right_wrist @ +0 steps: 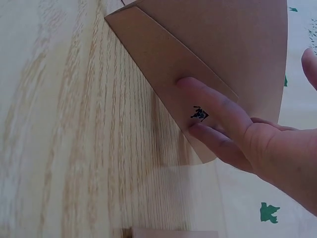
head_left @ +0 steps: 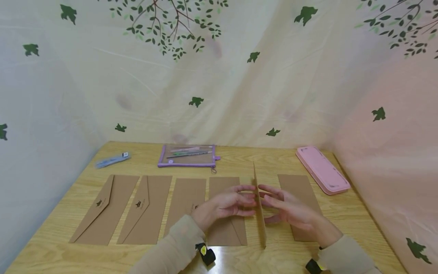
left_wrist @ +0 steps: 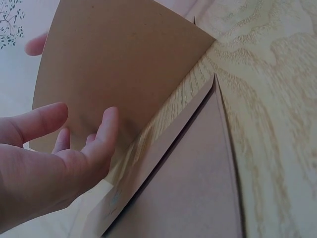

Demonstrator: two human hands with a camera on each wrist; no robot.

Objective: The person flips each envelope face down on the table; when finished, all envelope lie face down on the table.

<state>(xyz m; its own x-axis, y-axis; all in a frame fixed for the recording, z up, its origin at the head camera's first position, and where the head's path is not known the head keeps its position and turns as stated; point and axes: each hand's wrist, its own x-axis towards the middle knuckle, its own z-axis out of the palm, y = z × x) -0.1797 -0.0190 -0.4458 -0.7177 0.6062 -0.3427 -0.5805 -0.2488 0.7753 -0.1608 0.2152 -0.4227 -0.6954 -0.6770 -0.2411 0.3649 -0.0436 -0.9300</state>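
A brown paper envelope [head_left: 261, 224] stands on its long edge on the table, upright between my two hands. My left hand [head_left: 226, 204] has its relaxed fingers against the plain side; in the left wrist view its thumb [left_wrist: 42, 121] is apart from the fingertips. The flap side, with a small dark print [right_wrist: 199, 114], faces my right hand [head_left: 295, 211], whose extended fingertips touch it. Under my left hand lies another envelope [head_left: 224, 186], and a further one [head_left: 297, 184] lies flat behind my right hand.
More brown envelopes lie in a row to the left: one with its flap up [head_left: 119, 209], a second alike [head_left: 155, 213], and a third partly covered [head_left: 188, 190]. Farther back are a blue item [head_left: 112, 160], a purple-edged zip pouch [head_left: 186, 164] and a pink case [head_left: 321, 169].
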